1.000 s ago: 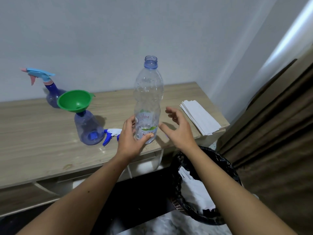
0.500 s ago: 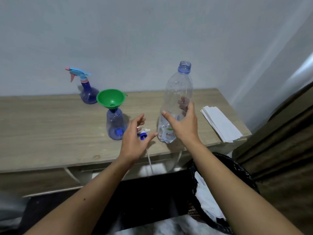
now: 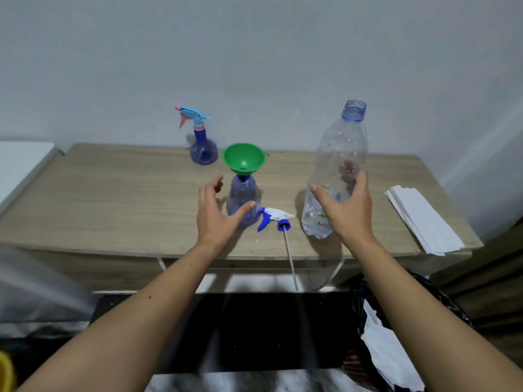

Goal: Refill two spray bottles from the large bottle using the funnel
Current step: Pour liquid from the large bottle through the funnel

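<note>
Spray bottle (image 3: 203,142) with its blue-and-pink trigger head on stands at the back of the counter (image 3: 113,193), near the wall. Just right of it and nearer me, the green funnel (image 3: 244,159) sits in the neck of the second spray bottle (image 3: 242,198) — my left hand (image 3: 216,215) cups its near side, fingers spread wide. Its removed trigger head (image 3: 276,217) lies beside it, tube hanging over the counter edge. My right hand (image 3: 346,210) wraps the uncapped large bottle (image 3: 339,154), upright. White papers (image 3: 421,219) lie far right.
</note>
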The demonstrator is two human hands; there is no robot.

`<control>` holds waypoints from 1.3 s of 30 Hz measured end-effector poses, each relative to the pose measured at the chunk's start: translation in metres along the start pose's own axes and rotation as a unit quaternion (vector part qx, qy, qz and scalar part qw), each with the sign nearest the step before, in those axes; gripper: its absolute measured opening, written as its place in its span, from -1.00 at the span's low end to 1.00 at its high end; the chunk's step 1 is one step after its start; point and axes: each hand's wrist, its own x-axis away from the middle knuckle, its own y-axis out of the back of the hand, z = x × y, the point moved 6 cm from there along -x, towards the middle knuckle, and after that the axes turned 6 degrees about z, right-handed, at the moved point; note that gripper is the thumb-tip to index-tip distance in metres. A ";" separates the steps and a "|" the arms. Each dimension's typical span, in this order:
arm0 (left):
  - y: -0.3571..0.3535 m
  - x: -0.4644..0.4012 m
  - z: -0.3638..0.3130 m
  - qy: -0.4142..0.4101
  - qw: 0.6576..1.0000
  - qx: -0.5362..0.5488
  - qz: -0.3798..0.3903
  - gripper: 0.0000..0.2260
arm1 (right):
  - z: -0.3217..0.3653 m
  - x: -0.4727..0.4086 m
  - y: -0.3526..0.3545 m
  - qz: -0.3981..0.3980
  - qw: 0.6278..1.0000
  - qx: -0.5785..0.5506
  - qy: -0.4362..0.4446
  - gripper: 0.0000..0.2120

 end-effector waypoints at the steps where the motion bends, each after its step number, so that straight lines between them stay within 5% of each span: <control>1: -0.001 -0.005 -0.001 0.000 1.000 0.001 0.015 -0.14 | 0.000 0.000 -0.001 0.003 1.000 0.002 0.002 -0.30; 9: -0.010 -0.020 0.009 0.007 0.997 0.036 0.064 -0.36 | -0.001 -0.003 -0.006 0.012 0.999 0.007 0.029 -0.28; 21: -0.006 -0.021 0.007 -0.008 0.997 0.011 0.080 -0.34 | 0.022 -0.030 -0.004 0.074 0.973 0.173 0.131 -0.33; 28: -0.005 -0.021 0.007 -0.021 0.996 0.016 0.082 -0.33 | 0.040 -0.035 -0.002 0.105 0.958 0.213 0.160 -0.09; 39: -0.006 -0.023 0.010 -0.035 0.995 0.022 0.088 -0.37 | 0.054 -0.040 -0.017 0.142 0.914 0.302 0.232 -0.08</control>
